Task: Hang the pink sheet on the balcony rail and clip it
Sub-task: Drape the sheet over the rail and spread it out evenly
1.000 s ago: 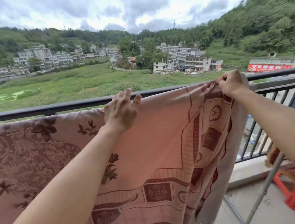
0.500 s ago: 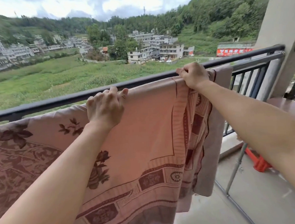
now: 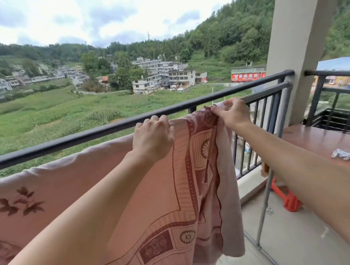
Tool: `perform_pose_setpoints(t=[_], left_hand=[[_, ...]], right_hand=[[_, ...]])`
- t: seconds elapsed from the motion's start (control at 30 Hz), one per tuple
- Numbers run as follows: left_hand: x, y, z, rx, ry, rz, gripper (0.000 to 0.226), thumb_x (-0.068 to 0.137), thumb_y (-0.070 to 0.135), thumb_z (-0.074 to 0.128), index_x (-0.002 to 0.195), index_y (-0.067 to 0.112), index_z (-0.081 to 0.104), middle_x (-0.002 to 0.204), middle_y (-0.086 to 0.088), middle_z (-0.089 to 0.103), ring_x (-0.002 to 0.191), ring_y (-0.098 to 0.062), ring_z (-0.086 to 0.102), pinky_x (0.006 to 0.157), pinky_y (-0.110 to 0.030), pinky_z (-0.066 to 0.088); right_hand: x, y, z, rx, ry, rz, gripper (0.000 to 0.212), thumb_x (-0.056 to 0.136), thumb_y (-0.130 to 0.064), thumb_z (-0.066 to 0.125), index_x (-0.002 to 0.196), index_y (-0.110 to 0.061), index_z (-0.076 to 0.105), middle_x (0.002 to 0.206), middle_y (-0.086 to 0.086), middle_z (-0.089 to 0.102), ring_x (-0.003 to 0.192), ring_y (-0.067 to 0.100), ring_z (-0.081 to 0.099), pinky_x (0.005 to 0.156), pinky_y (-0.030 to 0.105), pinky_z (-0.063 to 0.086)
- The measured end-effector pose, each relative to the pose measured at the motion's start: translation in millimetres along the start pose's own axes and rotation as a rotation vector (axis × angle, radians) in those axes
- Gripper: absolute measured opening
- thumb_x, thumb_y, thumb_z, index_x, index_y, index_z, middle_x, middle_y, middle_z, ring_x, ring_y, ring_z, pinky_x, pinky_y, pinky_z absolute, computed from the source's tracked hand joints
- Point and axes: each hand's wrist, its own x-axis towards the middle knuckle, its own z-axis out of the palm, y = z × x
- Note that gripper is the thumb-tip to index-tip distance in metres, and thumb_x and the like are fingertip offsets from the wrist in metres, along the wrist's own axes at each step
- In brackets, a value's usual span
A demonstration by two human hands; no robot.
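Note:
The pink sheet (image 3: 157,197), patterned with dark red flowers and borders, hangs draped just inside and below the black balcony rail (image 3: 86,135). My left hand (image 3: 153,138) grips its upper edge near the middle of the view. My right hand (image 3: 232,114) pinches the bunched top right corner of the sheet close to the rail. The sheet's right edge hangs down in folds. No clip is visible on the sheet.
A grey metal pole (image 3: 266,200) stands just right of the sheet. A brown table (image 3: 319,140) at the right carries small silvery objects (image 3: 344,155). A red plastic item (image 3: 287,197) lies on the floor. A concrete pillar (image 3: 301,52) interrupts the railing.
The view has swung to the right, showing the pillar and table. Both hands have shifted right along the sheet's top edge, and the right corner is now bunched in my right hand.

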Motion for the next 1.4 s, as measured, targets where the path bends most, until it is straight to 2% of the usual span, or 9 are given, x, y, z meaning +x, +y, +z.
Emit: perform_pose_setpoints(t=[0.17, 0.27, 0.4, 0.6, 0.83, 1.07, 1.2, 1.3, 1.4], left_hand=[[39, 15, 13, -0.059, -0.083, -0.123, 0.047, 0.100, 0.052, 0.024, 0.104, 0.017, 0.056, 0.106, -0.008, 0.064, 0.095, -0.029, 0.059, 0.074, -0.039, 0.037], [42, 4, 18, 0.081, -0.153, -0.240, 0.059, 0.097, 0.061, 0.015, 0.102, 0.019, 0.056, 0.109, -0.009, 0.066, 0.100, -0.031, 0.060, 0.076, -0.041, 0.037], [25, -27, 4, 0.144, -0.269, -0.406, 0.066, 0.095, 0.064, 0.012, 0.133, 0.027, 0.050, 0.139, -0.004, 0.053, 0.123, -0.027, 0.052, 0.088, -0.044, 0.039], [-10, -50, -17, 0.181, -0.269, -0.590, 0.067, 0.094, 0.067, 0.015, 0.135, 0.027, 0.049, 0.138, -0.005, 0.054, 0.123, -0.029, 0.051, 0.096, -0.045, 0.042], [-44, -47, -33, 0.185, 0.134, -0.411, 0.028, 0.101, 0.029, 0.037, 0.092, 0.012, 0.058, 0.072, -0.004, 0.058, 0.064, -0.023, 0.055, 0.056, -0.032, 0.041], [-29, -9, -22, 0.104, -0.023, -0.316, 0.046, 0.102, 0.047, 0.026, 0.090, 0.015, 0.056, 0.078, -0.003, 0.061, 0.067, -0.019, 0.056, 0.062, -0.032, 0.048], [-51, -24, -29, 0.213, -0.003, -0.354, 0.051, 0.101, 0.050, 0.020, 0.077, 0.018, 0.052, 0.071, -0.002, 0.057, 0.062, -0.018, 0.052, 0.056, -0.030, 0.037], [-66, -33, -41, 0.227, -0.011, -0.353, 0.052, 0.100, 0.051, 0.019, 0.078, 0.019, 0.052, 0.072, -0.002, 0.057, 0.065, -0.021, 0.054, 0.061, -0.033, 0.040], [-75, -34, -50, 0.248, -0.023, -0.335, 0.051, 0.101, 0.050, 0.018, 0.078, 0.019, 0.051, 0.073, -0.002, 0.057, 0.065, -0.020, 0.053, 0.060, -0.032, 0.039]], right_hand=[[22, -15, 1, 0.156, -0.195, -0.167, 0.020, 0.075, -0.030, 0.082, 0.078, -0.015, 0.069, 0.068, -0.003, 0.063, 0.063, 0.010, 0.057, 0.059, 0.023, 0.047], [67, -14, -10, 0.167, -0.135, -0.127, 0.017, 0.077, -0.027, 0.080, 0.071, -0.016, 0.068, 0.068, -0.002, 0.064, 0.066, 0.014, 0.059, 0.059, 0.023, 0.046], [103, -23, 4, 0.068, -0.074, -0.078, 0.018, 0.083, -0.031, 0.073, 0.077, -0.015, 0.066, 0.079, 0.003, 0.066, 0.077, 0.019, 0.062, 0.066, 0.024, 0.040], [72, -38, 50, -0.263, -0.369, -0.204, 0.020, 0.089, -0.030, 0.064, 0.089, -0.010, 0.065, 0.085, 0.006, 0.066, 0.080, 0.024, 0.064, 0.068, 0.032, 0.049], [-33, -33, 27, -0.130, 0.040, -0.767, 0.031, 0.090, -0.042, 0.060, 0.094, -0.014, 0.069, 0.102, 0.005, 0.064, 0.094, 0.022, 0.060, 0.070, 0.025, 0.037], [-68, -25, 0, -0.173, -0.020, -0.889, 0.026, 0.090, -0.031, 0.062, 0.092, -0.008, 0.073, 0.091, 0.008, 0.063, 0.089, 0.027, 0.059, 0.070, 0.035, 0.050], [-73, -25, -9, -0.283, 0.019, -0.843, 0.025, 0.095, -0.024, 0.054, 0.085, -0.005, 0.067, 0.092, 0.009, 0.066, 0.083, 0.027, 0.060, 0.063, 0.028, 0.037], [-74, -24, -24, -0.246, 0.027, -0.696, 0.024, 0.096, -0.030, 0.052, 0.087, -0.012, 0.065, 0.080, 0.001, 0.062, 0.075, 0.022, 0.060, 0.054, 0.023, 0.028], [-100, -43, -28, -0.138, -0.129, -0.757, 0.036, 0.088, -0.053, 0.059, 0.097, -0.020, 0.068, 0.081, -0.005, 0.061, 0.072, 0.017, 0.059, 0.061, 0.024, 0.037]])
